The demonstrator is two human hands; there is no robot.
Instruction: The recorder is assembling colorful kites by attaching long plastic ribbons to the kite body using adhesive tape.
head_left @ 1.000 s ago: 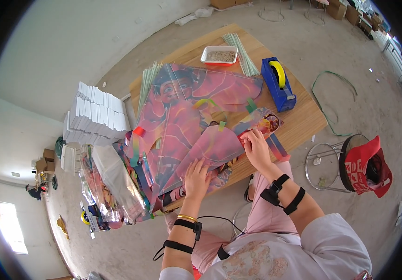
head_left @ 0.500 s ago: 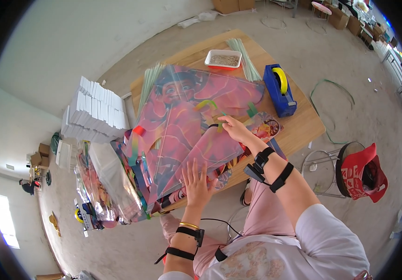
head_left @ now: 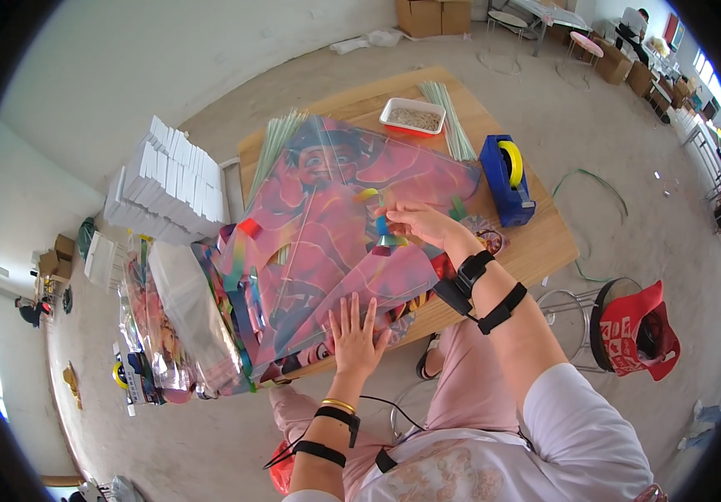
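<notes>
A pink printed kite (head_left: 294,238) with a cartoon face and thin pale rods lies spread over the table. My left hand (head_left: 356,339) rests flat near its front edge, fingers spread. Over the kite's right part, the fingers of my right hand (head_left: 427,224) are pinched together on a multicoloured ribbon (head_left: 381,227). The ribbon hangs down toward the pink sheet; its end at my fingertips is partly hidden. More coloured ribbon strips (head_left: 246,238) show along the kite's left side.
On the wooden table (head_left: 536,238) are a blue tape dispenser (head_left: 507,184) with yellow tape, a white-and-red tray (head_left: 413,117) and bundles of pale rods (head_left: 451,121). White stacked pieces (head_left: 172,184) stand left, beside plastic-wrapped packages (head_left: 193,309). A red bag (head_left: 641,330) sits on a stool at right.
My right hand has lifted and turned slightly, drawing the coloured ribbon upward off the kite. The left hand stays flat on the sheet. The whole view has shifted a little.
</notes>
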